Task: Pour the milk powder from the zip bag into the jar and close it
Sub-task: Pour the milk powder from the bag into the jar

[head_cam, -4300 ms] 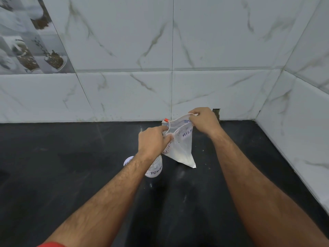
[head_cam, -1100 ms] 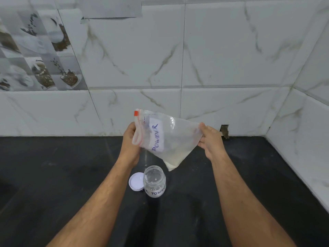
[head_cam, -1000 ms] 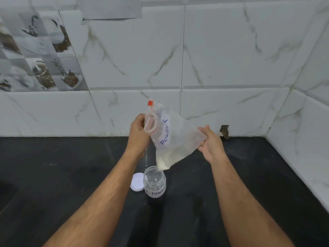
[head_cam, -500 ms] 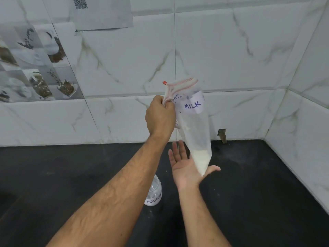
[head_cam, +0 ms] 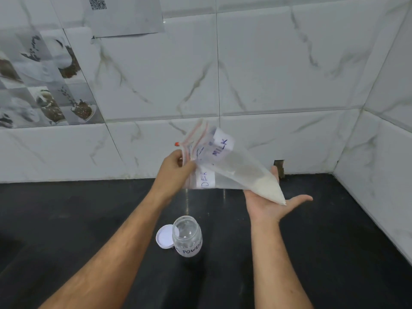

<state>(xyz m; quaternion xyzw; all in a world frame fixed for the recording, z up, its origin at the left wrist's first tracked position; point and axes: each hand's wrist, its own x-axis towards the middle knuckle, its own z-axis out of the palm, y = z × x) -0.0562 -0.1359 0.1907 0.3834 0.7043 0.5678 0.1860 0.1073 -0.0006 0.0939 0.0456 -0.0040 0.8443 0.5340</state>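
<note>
From the head camera I see my left hand [head_cam: 176, 169] pinching the top edge of the zip bag [head_cam: 231, 172], by its red strip. The bag hangs in the air above the jar [head_cam: 187, 236], and up and to the right of it. The bag lies tilted, with its open end by my left hand and its bottom corner lower down on the right. The white milk powder [head_cam: 268, 189] sits in that low corner. My right hand [head_cam: 270, 205] is spread flat, palm up, under that corner, and the corner rests on the palm. The fingers are not wrapped around the bag.

The jar stands upright on the black counter [head_cam: 334, 241], with no lid on. It looks almost empty, with only a few white bits inside. It has a label with the word POWDER on it. The white lid [head_cam: 164, 237] lies flat on the counter, just left of the jar and touching it or nearly so. Behind the jar, the white tiled wall [head_cam: 278, 70] goes up from the counter, and a sheet of paper [head_cam: 124, 15] is stuck high on it
</note>
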